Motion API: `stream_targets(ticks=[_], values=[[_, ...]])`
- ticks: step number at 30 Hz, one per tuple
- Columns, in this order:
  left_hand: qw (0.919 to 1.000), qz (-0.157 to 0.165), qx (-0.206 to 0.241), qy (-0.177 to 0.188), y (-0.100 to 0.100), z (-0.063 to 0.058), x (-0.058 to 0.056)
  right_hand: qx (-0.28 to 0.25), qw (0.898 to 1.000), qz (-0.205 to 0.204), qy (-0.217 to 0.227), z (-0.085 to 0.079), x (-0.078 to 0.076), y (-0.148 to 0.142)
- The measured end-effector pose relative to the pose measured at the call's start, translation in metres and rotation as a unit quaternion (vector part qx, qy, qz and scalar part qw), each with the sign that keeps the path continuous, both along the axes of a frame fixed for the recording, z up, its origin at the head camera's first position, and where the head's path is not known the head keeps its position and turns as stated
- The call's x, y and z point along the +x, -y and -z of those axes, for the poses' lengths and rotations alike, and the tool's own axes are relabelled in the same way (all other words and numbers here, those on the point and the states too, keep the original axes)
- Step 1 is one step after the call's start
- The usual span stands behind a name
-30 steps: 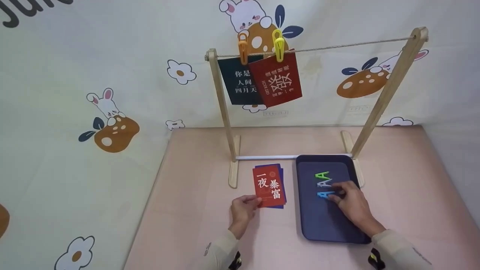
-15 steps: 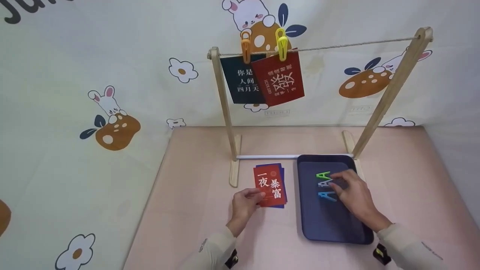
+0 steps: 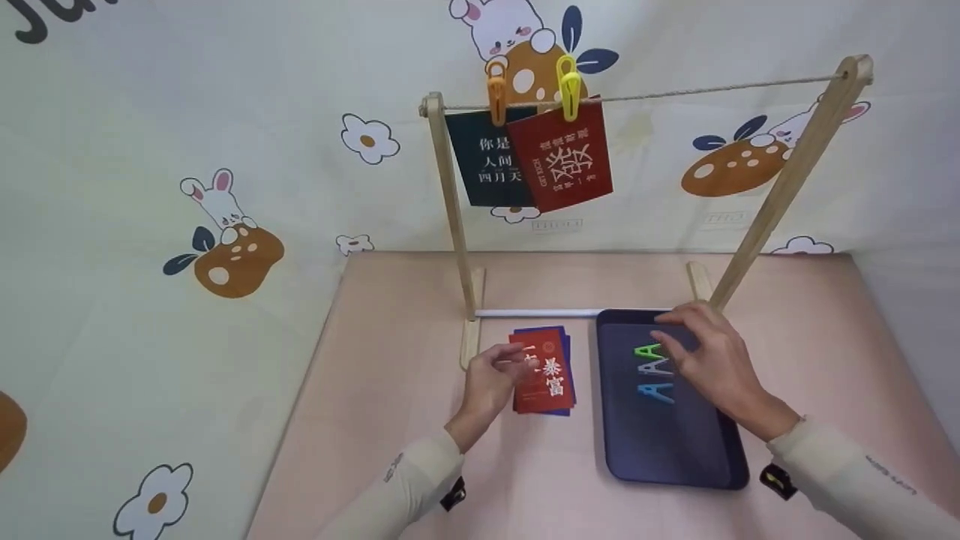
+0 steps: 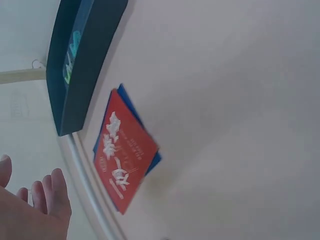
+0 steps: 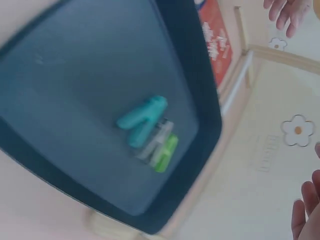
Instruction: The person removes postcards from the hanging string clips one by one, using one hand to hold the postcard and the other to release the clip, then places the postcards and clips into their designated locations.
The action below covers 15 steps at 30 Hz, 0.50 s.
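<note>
Above a small stack of cards, a red card [image 3: 545,382] over a blue one [image 4: 131,104], my left hand [image 3: 491,382] hovers with loosely bent fingers. The left wrist view shows it apart from the stack and holding nothing. My right hand [image 3: 716,360] is over the right part of a dark blue tray [image 3: 637,450], its thumb and fingers spread apart. Inside the tray lie a blue clip [image 3: 656,393], a grey clip [image 5: 156,142] and a green clip [image 5: 167,153] in a row. The right wrist view has my right fingers [image 5: 311,192] away from these clips.
Behind the tray stands a wooden frame [image 3: 453,217] with a rope [image 3: 720,86]. An orange clip [image 3: 497,94] holds a dark green card [image 3: 487,169] on it; a yellow clip [image 3: 570,90] holds a red hanging card [image 3: 581,169]. A white bar [image 3: 536,313] joins the feet.
My right hand has drawn up and away from the clips, its fingers spreading. The left hand has lifted off the card stack. The clips stay in the tray.
</note>
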<state>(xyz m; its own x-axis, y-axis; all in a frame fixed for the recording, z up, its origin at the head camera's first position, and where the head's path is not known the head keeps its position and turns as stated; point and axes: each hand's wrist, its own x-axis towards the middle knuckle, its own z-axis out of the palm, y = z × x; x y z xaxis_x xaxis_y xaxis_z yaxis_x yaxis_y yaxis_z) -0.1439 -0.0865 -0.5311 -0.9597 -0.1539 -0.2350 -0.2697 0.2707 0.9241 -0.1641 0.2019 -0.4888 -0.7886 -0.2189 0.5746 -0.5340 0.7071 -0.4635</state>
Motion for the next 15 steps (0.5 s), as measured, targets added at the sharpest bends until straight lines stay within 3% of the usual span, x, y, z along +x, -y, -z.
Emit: stream_targets(ticks=[7, 15], values=[[0.9981, 0.059, 0.004, -0.017, 0.003, -0.026, -0.007, 0.051, 0.992, -0.069, -0.09, -0.044, -0.014, 0.01], [0.995, 0.087, 0.026, -0.041, 0.0, -0.05, -0.017, 0.083, 0.981, -0.104, -0.143, -0.092, -0.03, 0.024]])
